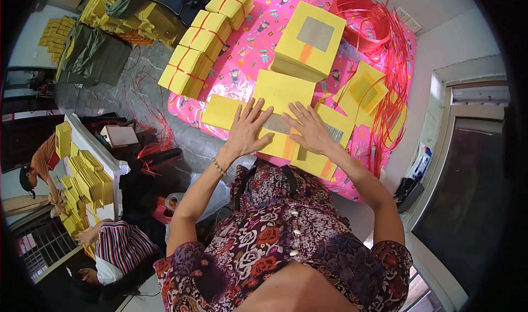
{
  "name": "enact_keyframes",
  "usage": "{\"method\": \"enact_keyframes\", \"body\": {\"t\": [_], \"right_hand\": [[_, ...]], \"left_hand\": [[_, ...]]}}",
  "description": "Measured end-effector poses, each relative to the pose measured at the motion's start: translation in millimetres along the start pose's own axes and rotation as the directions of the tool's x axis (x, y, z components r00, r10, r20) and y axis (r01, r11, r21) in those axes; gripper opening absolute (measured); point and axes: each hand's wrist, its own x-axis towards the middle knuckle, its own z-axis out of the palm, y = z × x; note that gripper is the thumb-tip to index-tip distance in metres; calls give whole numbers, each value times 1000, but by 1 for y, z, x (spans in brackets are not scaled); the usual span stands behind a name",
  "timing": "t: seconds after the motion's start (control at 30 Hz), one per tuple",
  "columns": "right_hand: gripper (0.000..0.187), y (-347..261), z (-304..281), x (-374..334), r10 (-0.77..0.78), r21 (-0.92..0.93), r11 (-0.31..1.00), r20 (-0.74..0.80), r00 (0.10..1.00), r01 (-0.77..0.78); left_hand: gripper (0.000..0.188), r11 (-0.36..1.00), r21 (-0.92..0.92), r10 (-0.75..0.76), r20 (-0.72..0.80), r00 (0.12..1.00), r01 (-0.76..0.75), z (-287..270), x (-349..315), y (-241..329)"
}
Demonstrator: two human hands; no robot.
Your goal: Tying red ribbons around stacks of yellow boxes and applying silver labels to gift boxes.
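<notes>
Both hands lie flat on yellow joss paper on a pink table cover (239, 73). My left hand (247, 131) has its fingers spread over the left part of a sheet (285, 92) whose lower part shows a silver patch and an orange stripe. On the right part of the same paper rests my right hand (312, 131), fingers apart. Neither hand grips anything. A plain yellow piece (219, 112) sticks out to the left, and another silver-patched sheet (334, 119) lies under and beside my right hand. Just beyond stands a tall stack of joss paper (313, 31).
Bundles tied with red strips (195, 64) line the table's left edge. A red basin (360, 20) with trailing red strips (393, 64) sits far right, near loose yellow sheets (363, 92). Two people work at a side table (118, 174) with yellow stacks at left.
</notes>
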Motion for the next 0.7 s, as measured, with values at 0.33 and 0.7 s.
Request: {"method": "enact_keyframes", "body": {"t": [0.33,0.7], "right_hand": [[67,0,-4,-1,8,-1,1000,11,1000,-8],[65,11,3,-2,-10,27,1000,-5,1000,10]], "left_hand": [[73,996,-86,-1,-2,1000,1,7,1,-4],[71,999,35,38,-20,999,-38,8,4,-3]]}}
